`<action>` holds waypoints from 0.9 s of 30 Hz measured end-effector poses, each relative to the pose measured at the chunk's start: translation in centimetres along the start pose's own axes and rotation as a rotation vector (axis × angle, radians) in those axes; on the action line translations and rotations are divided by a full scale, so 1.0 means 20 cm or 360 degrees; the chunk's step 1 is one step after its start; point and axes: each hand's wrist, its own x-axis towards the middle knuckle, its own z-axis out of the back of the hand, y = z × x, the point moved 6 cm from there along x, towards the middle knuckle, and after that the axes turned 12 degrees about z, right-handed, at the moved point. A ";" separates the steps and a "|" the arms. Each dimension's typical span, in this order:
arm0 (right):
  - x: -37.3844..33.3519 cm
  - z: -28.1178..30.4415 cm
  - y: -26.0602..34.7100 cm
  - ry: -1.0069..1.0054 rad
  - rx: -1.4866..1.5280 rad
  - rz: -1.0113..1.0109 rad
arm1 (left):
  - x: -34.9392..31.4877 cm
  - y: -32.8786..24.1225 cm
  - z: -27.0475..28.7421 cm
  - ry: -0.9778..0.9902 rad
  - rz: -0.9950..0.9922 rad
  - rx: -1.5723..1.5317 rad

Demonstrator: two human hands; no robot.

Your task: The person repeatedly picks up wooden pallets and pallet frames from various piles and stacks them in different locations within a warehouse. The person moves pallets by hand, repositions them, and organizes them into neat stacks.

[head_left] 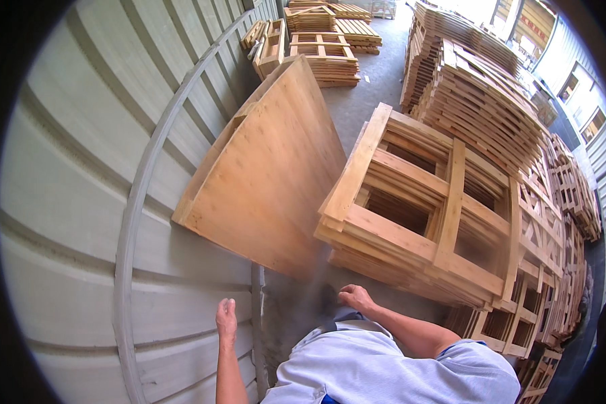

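A ribbed wall [60,256] flanks a person's left hand [226,322], raised with nothing visible in it; whether its fingers press together cannot be told. Ahead of both hands, untouched, a wooden panel [269,168] tilts beside the wall, apparently leaned there for support. The right hand [357,297] curls loosely, its grip unclear. Ahead and right of it, frames [455,202] lie stacked, probably because matching shapes pile neatly.

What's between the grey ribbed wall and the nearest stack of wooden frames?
A large wooden panel sits between the wall and that stack; the head view shows it.
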 end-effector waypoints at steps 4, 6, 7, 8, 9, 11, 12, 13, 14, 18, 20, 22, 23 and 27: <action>0.15 -0.02 0.13 0.0102 0.0007 0.0076 | 0.18 -0.16 -0.01 0.0128 0.0171 -0.0422; 0.23 -0.01 0.24 0.0172 -0.0075 0.0178 | 0.30 -0.29 -0.02 0.0163 0.0183 -0.0626; 0.26 -0.02 0.28 0.0225 -0.0108 0.0177 | 0.36 -0.35 -0.01 0.0182 0.0174 -0.0729; 0.28 -0.01 0.34 0.0193 -0.0106 0.0245 | 0.41 -0.40 0.00 0.0187 0.0212 -0.0830; 0.30 0.00 0.40 0.0163 -0.0100 0.0291 | 0.48 -0.45 0.00 0.0194 0.0238 -0.0933; 0.35 0.00 0.51 0.0103 -0.0123 0.0398 | 0.60 -0.55 0.02 0.0181 0.0298 -0.1130; 0.37 -0.01 0.55 0.0077 -0.0150 0.0455 | 0.66 -0.59 0.03 0.0157 0.0335 -0.1219; 0.38 -0.02 0.59 0.0055 -0.0202 0.0472 | 0.72 -0.62 0.03 0.0103 0.0401 -0.1334; 0.40 -0.03 0.61 0.0030 -0.0153 0.0489 | 0.78 -0.66 0.02 0.0179 0.0371 -0.1399; 0.43 -0.10 0.61 -0.0087 -0.0066 0.0393 | 0.95 -0.71 0.02 0.0354 0.0364 -0.1702; 0.44 -0.14 0.59 -0.0149 -0.0053 0.0330 | 1.01 -0.71 0.03 0.0404 0.0373 -0.1825; 0.42 -0.21 0.57 -0.0194 -0.0049 0.0233 | 1.04 -0.74 0.02 0.0570 0.0363 -0.1763; 0.42 -0.25 0.57 -0.0193 -0.0033 0.0229 | 1.06 -0.75 0.01 0.0608 0.0431 -0.1804; 0.44 -0.43 0.58 -0.0127 -0.0012 0.0177 | 1.07 -0.85 -0.02 0.0896 0.0156 -0.1813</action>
